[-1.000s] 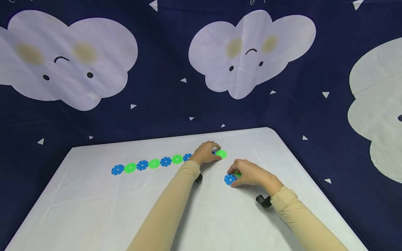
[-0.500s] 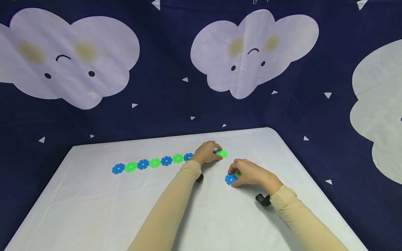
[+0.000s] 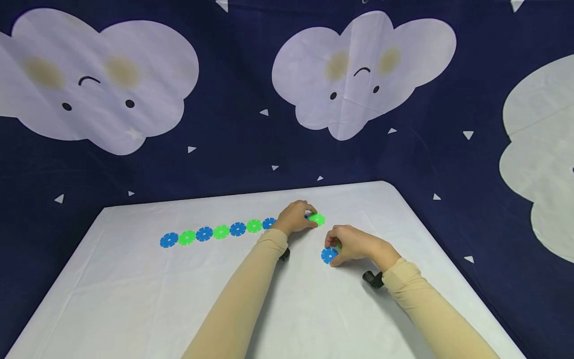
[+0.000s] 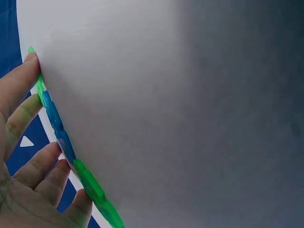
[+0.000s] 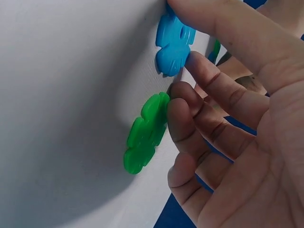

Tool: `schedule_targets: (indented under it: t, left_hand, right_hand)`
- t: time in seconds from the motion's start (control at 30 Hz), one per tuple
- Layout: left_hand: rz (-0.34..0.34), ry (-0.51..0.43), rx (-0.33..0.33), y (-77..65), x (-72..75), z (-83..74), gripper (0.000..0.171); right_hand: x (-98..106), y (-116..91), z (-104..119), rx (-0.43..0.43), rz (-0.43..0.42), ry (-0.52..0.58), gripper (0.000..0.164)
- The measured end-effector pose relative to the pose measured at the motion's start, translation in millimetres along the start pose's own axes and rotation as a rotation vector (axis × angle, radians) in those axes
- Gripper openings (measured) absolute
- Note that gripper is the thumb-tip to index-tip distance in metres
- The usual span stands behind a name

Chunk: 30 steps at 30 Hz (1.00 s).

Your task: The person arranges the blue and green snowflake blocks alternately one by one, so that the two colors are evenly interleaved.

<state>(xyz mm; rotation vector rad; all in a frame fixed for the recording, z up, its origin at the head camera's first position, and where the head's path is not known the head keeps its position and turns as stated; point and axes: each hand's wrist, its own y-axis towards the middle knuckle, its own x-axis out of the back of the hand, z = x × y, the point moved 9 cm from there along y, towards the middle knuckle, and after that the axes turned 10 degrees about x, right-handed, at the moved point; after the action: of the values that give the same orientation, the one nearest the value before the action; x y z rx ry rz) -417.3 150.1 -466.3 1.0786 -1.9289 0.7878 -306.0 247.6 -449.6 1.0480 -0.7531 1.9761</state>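
A row of flower-shaped plastic building discs in alternating blue and green lies across the table, its left end a blue disc. My left hand covers part of this row and holds the green disc at the right end between thumb and finger. In the left wrist view the fingers lie along the discs' edges. My right hand pinches a single blue disc by its rim, nearer to me. A loose green disc lies under the curled fingers of that hand, mostly hidden in the head view.
The white-covered table stands before a dark blue curtain printed with pale clouds. A black camera mount sticks out below the right wrist, another below the left. Table surface stretches in front of both hands.
The right wrist and forearm have shifted slightly up and left. The left hand keeps its place on the row, and both hands keep their holds.
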Motion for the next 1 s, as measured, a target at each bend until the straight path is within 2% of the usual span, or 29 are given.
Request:
schedule_targets:
  t: [0.27,0.43,0.6,1.0]
  left_hand:
    - [-0.002,0.000,-0.005,-1.2,0.9,1.0,0.046]
    - [-0.004,-0.008,-0.009,-2.9,2.1,0.5,0.046]
    - [-0.002,0.002,0.001,-1.9,1.4,1.8,0.046]
    - [-0.007,-0.009,0.000,-4.6,2.9,-0.3,0.045]
  right_hand:
    - [-4,-6,6,0.027,-0.013,0.068,0.043]
    - [-8,-10,8,0.046,-0.007,0.065,0.046]
    - [-8,-11,9,0.062,0.000,0.048,0.052]
    - [-5,-11,9,0.062,-0.019,-0.071,0.044]
